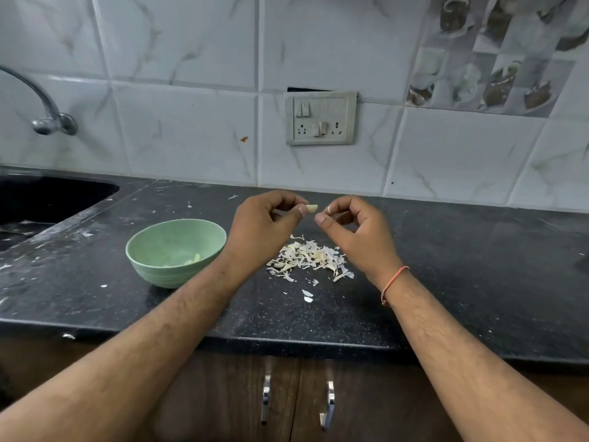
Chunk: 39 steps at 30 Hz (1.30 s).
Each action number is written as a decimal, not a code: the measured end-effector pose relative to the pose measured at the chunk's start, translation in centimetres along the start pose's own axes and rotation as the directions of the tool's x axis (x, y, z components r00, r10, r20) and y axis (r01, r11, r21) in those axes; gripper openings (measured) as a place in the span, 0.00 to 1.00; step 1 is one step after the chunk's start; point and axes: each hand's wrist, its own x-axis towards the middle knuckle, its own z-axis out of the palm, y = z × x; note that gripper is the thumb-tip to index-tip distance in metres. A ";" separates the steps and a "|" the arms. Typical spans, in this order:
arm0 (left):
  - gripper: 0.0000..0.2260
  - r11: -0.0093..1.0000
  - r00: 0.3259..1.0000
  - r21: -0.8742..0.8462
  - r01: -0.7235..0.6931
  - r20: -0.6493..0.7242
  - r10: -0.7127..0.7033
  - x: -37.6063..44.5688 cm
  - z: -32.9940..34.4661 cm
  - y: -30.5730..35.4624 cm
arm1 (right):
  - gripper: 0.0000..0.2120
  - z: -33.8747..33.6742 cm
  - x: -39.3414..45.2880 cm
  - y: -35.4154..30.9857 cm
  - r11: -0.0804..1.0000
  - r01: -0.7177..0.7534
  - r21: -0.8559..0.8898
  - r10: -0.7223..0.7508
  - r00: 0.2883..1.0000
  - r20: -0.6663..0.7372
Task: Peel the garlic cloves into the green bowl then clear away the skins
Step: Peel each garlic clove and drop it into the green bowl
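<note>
Above the pile of skins (307,258), a garlic clove (312,208) is pinched in the left hand (264,224), so peelings drop there. A scrap seems nipped by the right hand (353,231); the green bowl (173,250) is kept just left for peeled cloves.

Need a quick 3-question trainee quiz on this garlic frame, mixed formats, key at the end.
1. True or false: the left hand pinches a garlic clove above the counter.
2. Multiple choice: the pile of skins lies
A. inside the green bowl
B. on the counter, right of the bowl
C. in the sink
3. Fill in: the right hand wears an orange ______ at the wrist.

Key
1. True; the clove sits between thumb and fingers.
2. B; the bowl holds only a few pale peeled pieces.
3. Thread. The right hand's fingertips seem to pinch a small pale scrap; what it is cannot be told.
</note>
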 end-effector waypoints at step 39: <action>0.14 0.728 0.959 0.649 -0.221 0.282 0.040 0.8 -1.6 0.8 | 0.09 -0.8 1.1 6.1 0.942 0.039 -0.334 0.025 0.982 0.186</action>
